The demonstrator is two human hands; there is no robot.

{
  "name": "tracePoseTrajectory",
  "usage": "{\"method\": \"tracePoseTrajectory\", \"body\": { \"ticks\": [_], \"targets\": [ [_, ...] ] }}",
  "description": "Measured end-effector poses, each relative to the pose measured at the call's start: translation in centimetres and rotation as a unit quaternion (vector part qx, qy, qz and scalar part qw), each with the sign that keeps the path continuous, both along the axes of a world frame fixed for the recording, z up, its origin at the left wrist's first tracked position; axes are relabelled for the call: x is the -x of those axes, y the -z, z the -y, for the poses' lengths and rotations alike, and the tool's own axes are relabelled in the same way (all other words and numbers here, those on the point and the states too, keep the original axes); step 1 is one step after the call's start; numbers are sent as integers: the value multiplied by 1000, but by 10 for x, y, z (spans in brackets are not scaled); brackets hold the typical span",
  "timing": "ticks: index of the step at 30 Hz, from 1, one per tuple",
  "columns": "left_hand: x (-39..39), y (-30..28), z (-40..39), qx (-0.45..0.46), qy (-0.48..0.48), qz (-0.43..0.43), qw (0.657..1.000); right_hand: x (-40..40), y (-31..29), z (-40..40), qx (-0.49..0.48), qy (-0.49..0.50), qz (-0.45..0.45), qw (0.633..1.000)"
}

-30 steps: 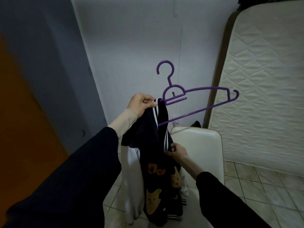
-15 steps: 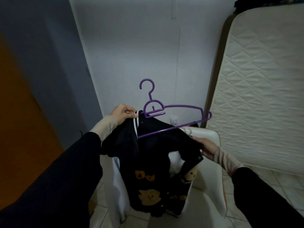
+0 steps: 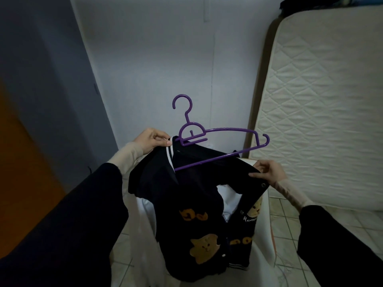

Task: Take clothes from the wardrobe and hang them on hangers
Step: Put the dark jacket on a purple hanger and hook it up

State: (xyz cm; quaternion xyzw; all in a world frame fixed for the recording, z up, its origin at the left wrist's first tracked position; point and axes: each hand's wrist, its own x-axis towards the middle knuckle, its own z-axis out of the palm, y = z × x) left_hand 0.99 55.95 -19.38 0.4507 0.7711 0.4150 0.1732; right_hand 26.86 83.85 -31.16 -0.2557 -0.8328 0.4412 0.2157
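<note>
Beside a mattress (image 3: 323, 112), both hands' grips (image 3: 152, 139) (image 3: 269, 172) pinch a bear-print jacket (image 3: 192, 195), its lettering unreadable.

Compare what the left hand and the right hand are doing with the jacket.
The left hand pinches the striped collar of the jacket by the hanger, raised higher. The right hand grips the jacket's open front edge, lower and away from the hanger's neck. Both are closed on the jacket, holding it spread.

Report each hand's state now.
Left hand: closed on the striped collar of the dark bear-print jacket.
Right hand: closed on the jacket's front edge.
</note>
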Motion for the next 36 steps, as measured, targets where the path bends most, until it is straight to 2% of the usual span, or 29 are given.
{"method": "tracePoseTrajectory", "body": {
  "ticks": [9, 13, 16, 19, 25, 31, 36],
  "targets": [
    [8, 2, 0, 19, 54, 14, 998, -32, 2, 2, 83, -82, 39, 992],
    [6, 6, 3, 30, 78, 22, 996, -34, 1, -1, 99, -32, 44, 994],
    [0, 7, 2, 48, 102, 42, 993, -32, -2, -7, 112, 44, 12, 993],
    [-2, 10, 0, 73, 118, 35, 990, -37, -16, -16, 100, 72, -3, 992],
    [-11, 15, -12, 82, 84, -41, 992, -42, -42, -22, 6, 102, 6, 995],
    [-20, 15, -31, 69, -3, -181, 981, -36, -43, -25, -18, 142, 26, 989],
    [-36, 24, -44, 70, -42, -202, 976, -21, -51, -15, 0, 185, 4, 983]
  ]
}}
